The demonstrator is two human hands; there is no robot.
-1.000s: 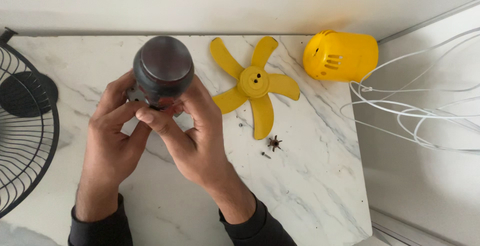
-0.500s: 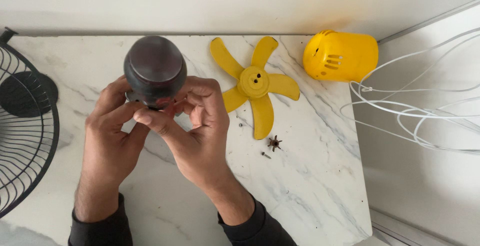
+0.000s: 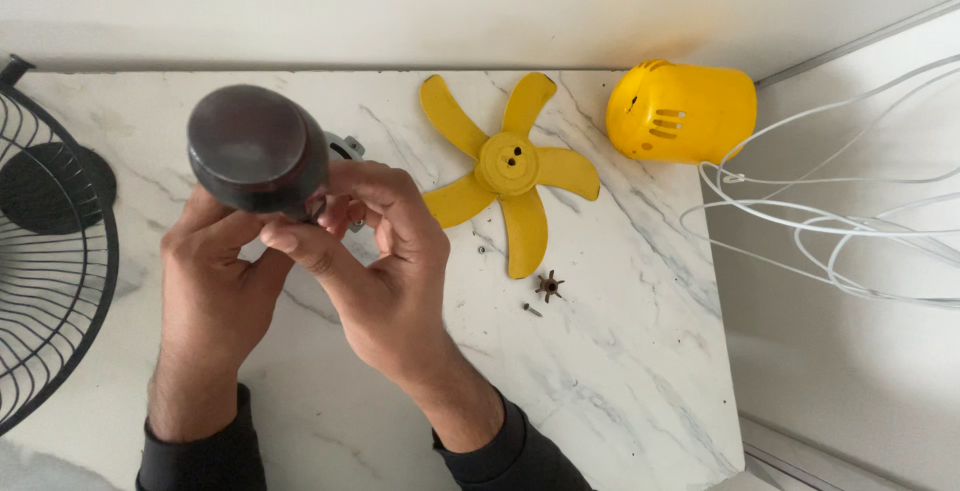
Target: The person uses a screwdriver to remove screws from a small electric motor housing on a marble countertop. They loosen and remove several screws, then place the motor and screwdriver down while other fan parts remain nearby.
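Note:
Both my hands hold a dark round fan motor housing [image 3: 255, 146] above the marble table [image 3: 600, 371]. My left hand [image 3: 215, 276] cups it from below and the left. My right hand [image 3: 380, 271] grips its underside, thumb and fingers pinching near a small metal bracket [image 3: 345, 146] that sticks out at its right. What the fingertips touch is hidden.
A yellow five-bladed fan propeller [image 3: 510, 166] lies flat to the right of my hands. A yellow plastic motor cover [image 3: 680, 111] rests at the table's far right corner. A small dark star-shaped nut [image 3: 548, 286] and a screw [image 3: 530, 308] lie below the blades. A black wire fan guard [image 3: 45, 251] sits left; white wire guard [image 3: 830, 211] right.
The motor housing has shifted slightly left and tilted in my hands. My right fingers have moved closer under it. Nothing on the table moved.

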